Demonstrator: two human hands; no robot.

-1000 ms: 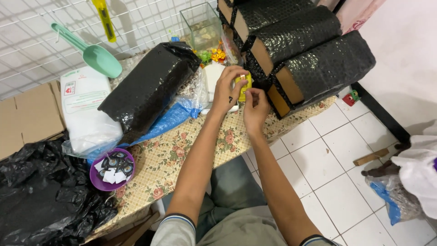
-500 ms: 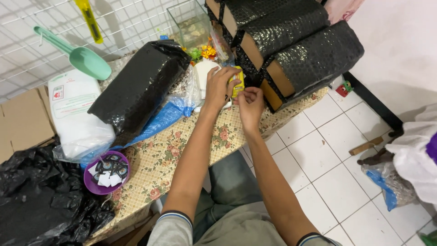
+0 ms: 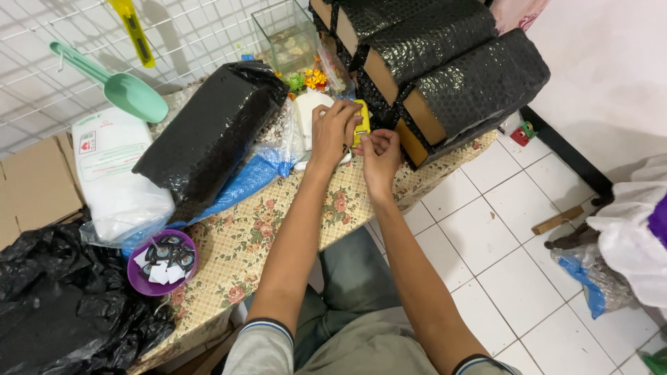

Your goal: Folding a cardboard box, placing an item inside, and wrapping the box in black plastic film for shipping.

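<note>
Floral-cloth table (image 3: 271, 229), black wrapped package (image 3: 208, 132), white sack (image 3: 118, 180), purple bowl (image 3: 161, 262), perhaps a glass tank (image 3: 288, 38)

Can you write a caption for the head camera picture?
Two hands grip a small yellow object over a floral tablecloth.

Yellow object (image 3: 362, 122) mostly hidden behind my left hand (image 3: 333, 132) — can't tell its kind. Glass tank (image 3: 286, 35) cut off at top edge — contents blurred.
</note>
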